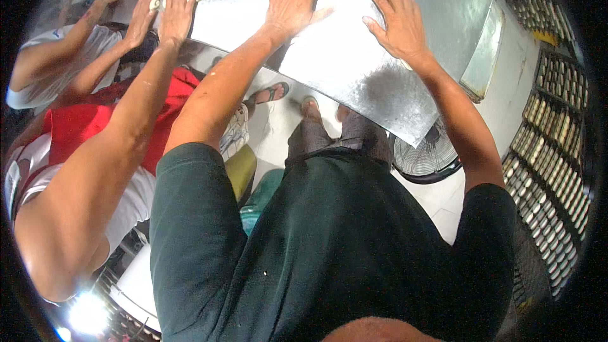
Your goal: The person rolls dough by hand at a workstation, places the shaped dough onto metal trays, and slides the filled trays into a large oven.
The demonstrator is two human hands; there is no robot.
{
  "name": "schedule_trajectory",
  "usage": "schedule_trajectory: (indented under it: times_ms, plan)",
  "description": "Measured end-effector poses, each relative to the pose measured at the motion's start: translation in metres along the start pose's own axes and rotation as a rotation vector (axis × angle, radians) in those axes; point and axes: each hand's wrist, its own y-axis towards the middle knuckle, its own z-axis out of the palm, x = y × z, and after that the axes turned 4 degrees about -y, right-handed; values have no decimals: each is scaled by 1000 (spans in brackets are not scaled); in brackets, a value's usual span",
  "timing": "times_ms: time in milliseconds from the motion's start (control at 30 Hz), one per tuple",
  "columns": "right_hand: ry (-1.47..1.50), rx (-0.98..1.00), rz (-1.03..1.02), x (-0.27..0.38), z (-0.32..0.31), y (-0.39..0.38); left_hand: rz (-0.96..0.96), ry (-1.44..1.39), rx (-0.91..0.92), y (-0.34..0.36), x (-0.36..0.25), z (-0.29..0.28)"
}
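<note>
Below the near corner of the table (354, 66) stands a fan (423, 154), with racks (557, 101) farther right.

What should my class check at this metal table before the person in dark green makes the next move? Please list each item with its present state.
1. Left hand palm down over the metal table: ok.
2. Right hand over the table, apart from the left: ok.
3. Anything under either palm: cannot tell; the hands hide it.
4. Co-worker's nearer hand clear of the person's left hand: ok, a gap shows.
5. Rows of pale pieces away from both hands: ok, far right.
6. Fan switched off: cannot tell.
</note>
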Motion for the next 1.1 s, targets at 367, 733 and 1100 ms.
schedule_trajectory:
  times_ms: [367, 733, 1100]
  plan:
    - [36, 114, 24, 11, -15, -20, -10, -89, 55, -21, -7, -15]
    - [207, 38, 136, 0, -21, -41, -122, -261, 234, 4, 3, -44]
    - [-63, -256, -43, -10, 3, -22, -45, 91, -190, 11, -1, -14]
